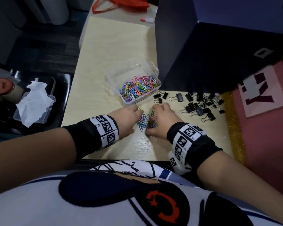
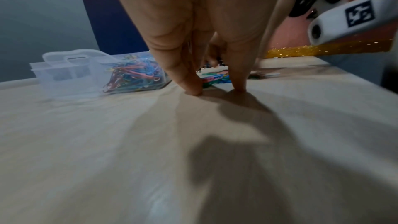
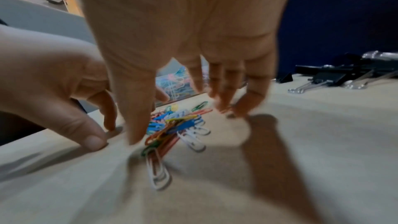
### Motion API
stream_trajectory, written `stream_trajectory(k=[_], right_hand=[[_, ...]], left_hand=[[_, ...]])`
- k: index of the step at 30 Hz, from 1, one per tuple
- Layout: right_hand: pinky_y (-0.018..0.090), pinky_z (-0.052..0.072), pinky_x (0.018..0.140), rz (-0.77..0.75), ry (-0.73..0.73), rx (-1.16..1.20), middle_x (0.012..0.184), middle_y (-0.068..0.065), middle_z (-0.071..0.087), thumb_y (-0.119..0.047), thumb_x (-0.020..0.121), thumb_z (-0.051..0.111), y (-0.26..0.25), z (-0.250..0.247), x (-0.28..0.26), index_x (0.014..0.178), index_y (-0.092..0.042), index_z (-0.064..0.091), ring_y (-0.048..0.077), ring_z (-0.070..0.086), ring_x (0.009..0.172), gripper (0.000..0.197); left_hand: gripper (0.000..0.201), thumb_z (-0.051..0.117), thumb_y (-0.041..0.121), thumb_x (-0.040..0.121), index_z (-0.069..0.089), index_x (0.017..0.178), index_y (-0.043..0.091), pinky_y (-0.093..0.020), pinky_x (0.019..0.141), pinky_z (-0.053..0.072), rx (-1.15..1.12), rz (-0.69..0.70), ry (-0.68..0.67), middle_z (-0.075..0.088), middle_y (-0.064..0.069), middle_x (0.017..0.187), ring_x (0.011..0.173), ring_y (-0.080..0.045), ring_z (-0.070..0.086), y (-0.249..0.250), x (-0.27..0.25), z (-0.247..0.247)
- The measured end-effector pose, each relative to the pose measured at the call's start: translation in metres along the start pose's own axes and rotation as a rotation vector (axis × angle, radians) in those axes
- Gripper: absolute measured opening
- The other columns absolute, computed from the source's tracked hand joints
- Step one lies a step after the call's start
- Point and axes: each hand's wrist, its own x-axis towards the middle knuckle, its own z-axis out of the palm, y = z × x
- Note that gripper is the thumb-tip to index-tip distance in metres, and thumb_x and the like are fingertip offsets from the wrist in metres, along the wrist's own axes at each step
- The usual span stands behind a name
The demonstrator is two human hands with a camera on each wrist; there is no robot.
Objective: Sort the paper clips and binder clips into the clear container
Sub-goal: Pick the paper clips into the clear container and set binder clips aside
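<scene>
A clear container holding many coloured paper clips stands mid-table; it also shows as the container left of my fingers. A loose pile of coloured paper clips lies on the table between both hands. My left hand rests its straight fingertips on the table at the pile's left edge, holding nothing. My right hand arches over the pile of clips, thumb on its left and fingers on its right, touching the table. Several black binder clips lie scattered to the right.
A tall dark blue box stands just behind the binder clips. A gold glitter strip and a pink board border the table's right side. A plastic lid with tissue sits off the table at left. The table's front edge is near my body.
</scene>
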Motion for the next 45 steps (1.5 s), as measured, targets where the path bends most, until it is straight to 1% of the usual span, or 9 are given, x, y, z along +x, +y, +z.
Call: stream_trajectory(k=[3,12,21,24,30,33,36,39,45], right_hand=[[0.041,0.052,0.090,0.108,-0.112,-0.049,0.126,0.006,0.030,-0.044,0.058,0.086,-0.001,0.000,-0.005,0.134,-0.022,0.030,0.029,0.055,0.106,0.096],[0.036,0.047,0.091,-0.093,0.010,0.061,0.118,0.013,0.044,-0.015,0.088,0.059,-0.014,0.008,0.007,0.121,-0.014,0.055,0.035,0.057,0.100,0.033],[0.024,0.040,0.092,-0.030,0.097,0.100,0.118,0.008,0.054,-0.011,0.087,0.060,-0.006,-0.002,0.018,0.110,-0.018,0.067,0.026,0.056,0.108,0.024],[0.019,0.038,0.083,-0.010,0.157,0.117,0.114,0.004,0.058,-0.017,0.086,0.065,-0.004,-0.012,0.024,0.100,-0.019,0.069,0.021,0.059,0.102,0.015],[0.020,0.040,0.082,-0.006,0.356,0.239,0.102,0.001,0.061,-0.021,0.083,0.068,-0.017,-0.044,0.040,0.091,-0.023,0.069,0.020,0.060,0.093,0.009],[0.024,0.046,0.090,-0.016,0.405,0.337,0.110,0.001,0.065,-0.025,0.084,0.066,-0.029,-0.061,0.049,0.105,-0.025,0.067,0.019,0.063,0.098,0.021],[0.030,0.045,0.098,0.010,0.319,0.295,0.123,0.003,0.060,-0.028,0.086,0.064,-0.034,-0.068,0.051,0.126,-0.026,0.056,0.021,0.059,0.109,0.041],[0.030,0.043,0.093,0.079,0.179,0.131,0.124,0.009,0.056,-0.026,0.085,0.063,-0.030,-0.065,0.043,0.126,-0.020,0.051,0.025,0.056,0.112,0.043],[0.035,0.046,0.089,0.278,-0.247,-0.253,0.133,0.016,0.040,-0.017,0.086,0.060,-0.015,-0.034,0.017,0.136,-0.004,0.033,0.030,0.051,0.119,0.058]], left_hand=[[0.072,0.069,0.023,0.081,0.033,0.142,0.010,-0.035,0.095,0.046,-0.038,-0.040,-0.006,0.042,-0.011,0.128,0.112,-0.029,0.054,-0.001,0.006,-0.002],[0.017,0.051,0.008,0.090,0.056,0.106,0.008,-0.037,0.070,0.047,0.013,-0.139,-0.019,0.051,-0.011,0.103,0.092,-0.032,0.060,0.005,0.017,-0.008],[0.013,0.050,0.012,0.092,0.057,0.102,0.009,-0.041,0.075,0.051,0.021,-0.156,0.001,0.056,-0.012,0.101,0.095,-0.034,0.059,-0.001,0.017,-0.010],[0.017,0.050,0.016,0.093,0.060,0.103,0.008,-0.038,0.079,0.050,0.003,-0.141,0.046,0.060,-0.013,0.103,0.097,-0.032,0.059,-0.005,0.015,-0.022],[0.020,0.059,0.028,0.089,0.064,0.101,0.013,-0.035,0.078,0.045,-0.144,-0.227,0.258,0.066,-0.011,0.099,0.095,-0.032,0.060,-0.024,0.011,-0.056],[0.026,0.063,0.031,0.087,0.065,0.108,0.016,-0.034,0.082,0.044,-0.231,-0.290,0.364,0.068,-0.008,0.101,0.098,-0.029,0.061,-0.034,0.013,-0.069],[0.039,0.065,0.029,0.086,0.059,0.122,0.016,-0.031,0.088,0.043,-0.279,-0.311,0.383,0.070,-0.002,0.103,0.102,-0.024,0.061,-0.039,0.013,-0.073],[0.031,0.062,0.023,0.085,0.061,0.116,0.018,-0.031,0.086,0.046,-0.254,-0.263,0.337,0.071,-0.002,0.097,0.097,-0.025,0.063,-0.037,0.007,-0.065],[0.024,0.055,0.023,0.086,0.060,0.109,0.016,-0.032,0.075,0.046,-0.006,-0.115,0.010,0.065,-0.007,0.105,0.100,-0.028,0.060,-0.022,0.000,-0.030]])
